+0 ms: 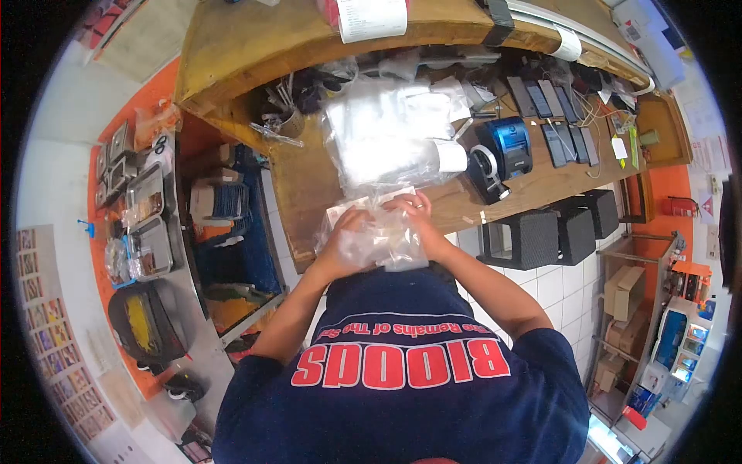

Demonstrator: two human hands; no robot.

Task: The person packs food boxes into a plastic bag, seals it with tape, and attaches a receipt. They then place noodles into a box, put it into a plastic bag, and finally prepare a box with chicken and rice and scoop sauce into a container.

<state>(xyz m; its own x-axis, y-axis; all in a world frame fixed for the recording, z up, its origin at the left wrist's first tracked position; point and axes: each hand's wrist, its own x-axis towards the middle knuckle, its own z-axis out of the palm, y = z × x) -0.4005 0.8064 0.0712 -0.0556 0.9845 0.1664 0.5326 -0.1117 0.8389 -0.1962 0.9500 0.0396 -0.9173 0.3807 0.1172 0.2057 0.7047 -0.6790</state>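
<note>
A crinkled clear plastic bag [382, 246] is held close to my body, at the front edge of the wooden table. My left hand [348, 232] grips its left side, with the fingers partly covered by the film. On the other side my right hand [417, 213] has its fingers bent over the upper right of the bag. Pale flat pieces show at the bag's upper edge; I cannot make out what they are. Just beyond my hands lies a large stack of clear plastic bags [386, 131].
Right of the stack stands a blue and black device [506, 147] beside a tape roll [485, 164]. Several phones [556, 143] and cables lie farther right. A wooden shelf [263, 46] overhangs the back. Black stools [533, 240] stand under the right side; metal trays [147, 193] are left.
</note>
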